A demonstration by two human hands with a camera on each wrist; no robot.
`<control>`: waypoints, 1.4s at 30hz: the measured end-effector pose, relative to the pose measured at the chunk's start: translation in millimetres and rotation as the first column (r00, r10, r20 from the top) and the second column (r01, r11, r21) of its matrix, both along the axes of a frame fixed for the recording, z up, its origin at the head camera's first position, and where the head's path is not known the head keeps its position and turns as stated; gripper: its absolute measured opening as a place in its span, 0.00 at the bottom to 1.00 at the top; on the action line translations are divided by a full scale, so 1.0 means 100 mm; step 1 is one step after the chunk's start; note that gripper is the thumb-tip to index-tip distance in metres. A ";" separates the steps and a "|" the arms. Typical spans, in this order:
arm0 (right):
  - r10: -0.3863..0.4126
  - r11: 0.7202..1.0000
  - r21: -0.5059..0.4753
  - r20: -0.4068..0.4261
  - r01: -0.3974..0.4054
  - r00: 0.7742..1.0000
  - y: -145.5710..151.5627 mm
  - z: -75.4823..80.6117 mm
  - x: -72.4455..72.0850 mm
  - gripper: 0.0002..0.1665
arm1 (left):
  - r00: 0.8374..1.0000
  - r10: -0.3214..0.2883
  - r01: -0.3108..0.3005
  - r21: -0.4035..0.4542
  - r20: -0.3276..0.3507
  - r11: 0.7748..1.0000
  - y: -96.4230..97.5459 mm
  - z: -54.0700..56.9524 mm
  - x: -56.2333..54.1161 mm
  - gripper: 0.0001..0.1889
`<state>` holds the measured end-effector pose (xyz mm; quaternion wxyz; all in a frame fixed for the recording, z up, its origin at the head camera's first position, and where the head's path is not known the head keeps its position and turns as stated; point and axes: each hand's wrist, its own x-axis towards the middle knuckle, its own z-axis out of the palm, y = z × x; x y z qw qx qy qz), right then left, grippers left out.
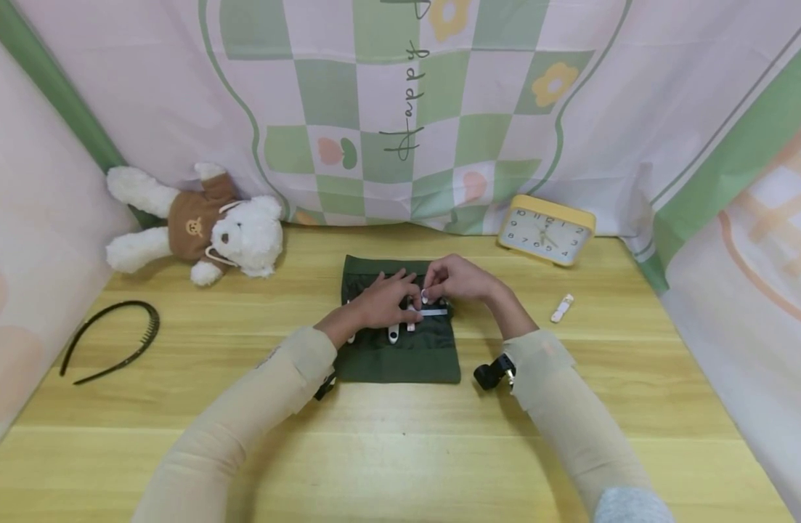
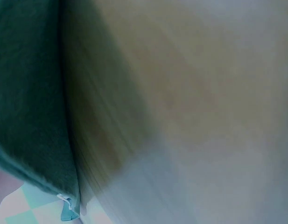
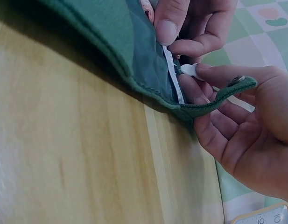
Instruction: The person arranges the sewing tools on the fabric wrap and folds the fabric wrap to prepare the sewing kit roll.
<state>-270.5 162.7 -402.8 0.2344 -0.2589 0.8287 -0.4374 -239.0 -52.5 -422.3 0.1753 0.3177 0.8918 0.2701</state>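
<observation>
A dark green fabric case (image 1: 400, 367) lies unfolded on the table, with a white elastic strap (image 1: 433, 312) across its dark lining. My left hand (image 1: 383, 301) is over the case, its thumb and a finger pinching the strap (image 3: 170, 65) in the right wrist view. My right hand (image 1: 457, 278) pinches a small white-tipped tool (image 3: 188, 70) beside the strap's end; its kind is hidden by the fingers. A white tool with a black dot (image 1: 393, 333) and a pink-and-white piece (image 1: 410, 324) lie at the strap, partly covered by my left hand. The left wrist view shows mainly the case's edge (image 2: 31, 93).
A small white-and-pink object (image 1: 562, 308) lies on the table right of the case. A yellow clock (image 1: 547, 229) stands at the back right. A white plush toy (image 1: 197, 225) lies at the back left, with a black headband (image 1: 153, 327) in front of it.
</observation>
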 end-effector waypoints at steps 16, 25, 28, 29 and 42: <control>0.012 1.000 -0.002 0.021 -0.012 1.000 -0.01 0.00 -0.02 0.02 | 1.000 0.010 -0.010 -0.002 0.001 1.000 0.00 0.03 0.01 0.07; 0.026 1.000 -0.003 0.024 -0.026 0.999 -0.02 -0.01 -0.03 0.03 | 1.000 0.010 -0.010 -0.004 0.007 1.000 0.00 0.02 0.00 0.07; 0.030 1.000 0.005 0.021 -0.030 0.999 -0.02 -0.01 -0.03 0.03 | 1.000 0.010 -0.010 -0.006 0.005 1.000 0.00 0.01 0.00 0.07; 0.025 1.000 0.011 0.024 -0.025 0.999 -0.02 -0.01 -0.03 0.03 | 1.000 0.010 -0.010 -0.006 0.004 1.000 0.00 0.01 -0.01 0.07; -0.002 1.000 0.027 0.040 0.001 0.999 -0.03 -0.01 -0.03 0.02 | 1.000 0.003 -0.003 -0.011 0.010 1.000 0.00 0.02 0.00 0.07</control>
